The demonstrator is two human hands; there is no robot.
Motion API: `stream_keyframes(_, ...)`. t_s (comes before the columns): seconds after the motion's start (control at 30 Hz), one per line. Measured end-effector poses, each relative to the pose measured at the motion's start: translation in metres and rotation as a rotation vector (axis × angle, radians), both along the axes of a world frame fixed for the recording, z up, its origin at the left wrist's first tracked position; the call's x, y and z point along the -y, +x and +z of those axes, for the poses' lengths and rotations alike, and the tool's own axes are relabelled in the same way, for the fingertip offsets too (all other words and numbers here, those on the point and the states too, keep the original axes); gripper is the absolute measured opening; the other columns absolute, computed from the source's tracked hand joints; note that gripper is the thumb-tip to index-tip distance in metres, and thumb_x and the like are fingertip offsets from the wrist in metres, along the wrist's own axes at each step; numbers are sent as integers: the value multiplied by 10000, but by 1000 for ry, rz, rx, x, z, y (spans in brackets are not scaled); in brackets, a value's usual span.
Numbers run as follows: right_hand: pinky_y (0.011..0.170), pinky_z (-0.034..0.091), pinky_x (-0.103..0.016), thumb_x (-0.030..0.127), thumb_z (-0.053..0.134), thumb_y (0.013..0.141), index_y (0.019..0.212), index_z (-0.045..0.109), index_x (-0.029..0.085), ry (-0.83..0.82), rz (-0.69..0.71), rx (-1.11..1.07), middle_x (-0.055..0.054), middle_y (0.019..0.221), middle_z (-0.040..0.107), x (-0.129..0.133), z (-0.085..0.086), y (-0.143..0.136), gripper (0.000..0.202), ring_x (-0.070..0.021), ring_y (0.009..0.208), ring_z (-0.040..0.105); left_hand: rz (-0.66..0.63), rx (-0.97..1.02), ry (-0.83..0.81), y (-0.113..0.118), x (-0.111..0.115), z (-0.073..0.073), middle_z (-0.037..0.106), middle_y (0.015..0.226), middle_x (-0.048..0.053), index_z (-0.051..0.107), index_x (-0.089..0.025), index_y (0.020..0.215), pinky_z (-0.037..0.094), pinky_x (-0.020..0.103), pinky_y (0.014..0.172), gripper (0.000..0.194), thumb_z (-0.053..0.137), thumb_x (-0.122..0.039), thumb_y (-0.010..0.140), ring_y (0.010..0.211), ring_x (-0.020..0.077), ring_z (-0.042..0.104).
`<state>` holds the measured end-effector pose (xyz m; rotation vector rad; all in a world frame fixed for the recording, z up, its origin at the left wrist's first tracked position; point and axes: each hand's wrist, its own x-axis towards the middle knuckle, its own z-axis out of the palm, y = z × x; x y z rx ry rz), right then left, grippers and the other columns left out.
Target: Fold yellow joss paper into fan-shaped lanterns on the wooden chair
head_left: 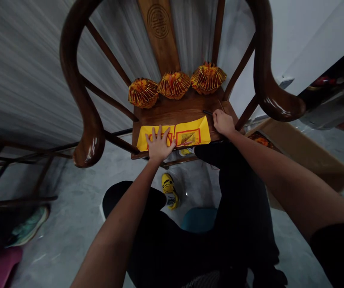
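A yellow paper sheet [201,125] with red printed frames lies across the front of the wooden chair seat [172,112]. My left hand [159,149] rests on its left half, fingers spread. To the right of the paper, my right hand [223,122] is closed around one end of a dark, thin object [207,112], whose other end points left over the seat. Three pleated orange and gold paper bundles stand in a row at the back of the seat: a left one [143,94], a middle one [174,85] and a right one [208,79].
Curved armrests rise on both sides, left [89,146] and right [276,102]. A cardboard box [303,148] sits on the floor at the right. At the far left are a person's shoe [29,227] and a pink stool [2,268].
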<state>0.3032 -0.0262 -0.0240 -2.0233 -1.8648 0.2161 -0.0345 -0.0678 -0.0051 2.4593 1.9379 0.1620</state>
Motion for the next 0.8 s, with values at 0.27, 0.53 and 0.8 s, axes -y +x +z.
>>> stream_keyframes(0.27, 1132, 406, -606, 352, 349, 1143, 1207, 781, 159, 161, 141, 36, -211, 1305, 675, -1, -9, 8, 477, -415, 1298, 541, 0, -26, -1, 1, -2, 2, 267, 1871, 71, 463, -288, 1722, 81, 703, 1386, 711, 413, -591, 1081, 1737, 418, 184)
stream_keyframes(0.53, 1203, 384, -624, 371, 341, 1152, 1440, 706, 224, 295, 269, -177, -178, 1445, 665, 29, -9, 5, 488, -393, 1412, 521, 11, -64, -7, 3, -4, 3, 279, 1868, 65, 441, -295, 1733, 102, 685, 1392, 696, 408, -566, 1092, 1743, 391, 181)
stream_keyframes(0.8, 953, 593, -556, 332, 409, 1060, 1222, 703, 264, -185, -173, -276, -213, 1271, 725, 243, -168, 22, 342, -384, 1166, 711, 20, -79, -1, 2, -7, 0, 280, 1869, 51, 444, -304, 1729, 122, 671, 1396, 680, 424, -542, 1092, 1742, 370, 191)
